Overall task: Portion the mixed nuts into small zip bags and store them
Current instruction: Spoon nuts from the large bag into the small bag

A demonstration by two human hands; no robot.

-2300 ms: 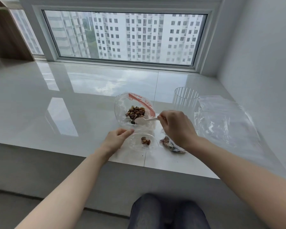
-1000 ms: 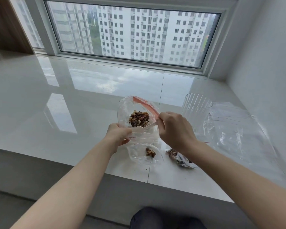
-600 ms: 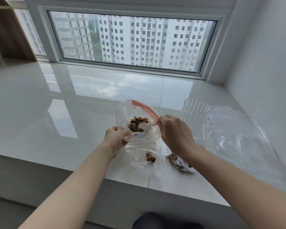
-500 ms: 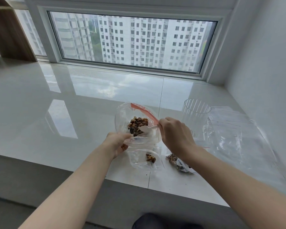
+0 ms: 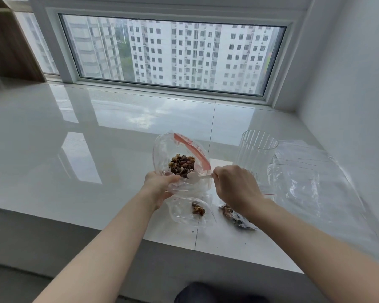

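On the glossy white ledge [image 5: 79,154], near its front edge: big clear zip bag [image 5: 162,149] with red seal strip, mouth open, brown mixed nuts [image 5: 182,164] inside. Left hand [image 5: 160,185] grips bag's near rim at 7 o'clock of the nuts. Right hand [image 5: 234,186] at 4 o'clock pinches a white spoon [image 5: 195,177], bowl in the bag. Small zip bag [image 5: 190,212] with few nuts lies at 6 o'clock, filled small bag [image 5: 236,217] under right wrist. Clear cup [image 5: 255,156] and flat empty bags [image 5: 311,182] at 3 o'clock; open ledge toward 9–12.
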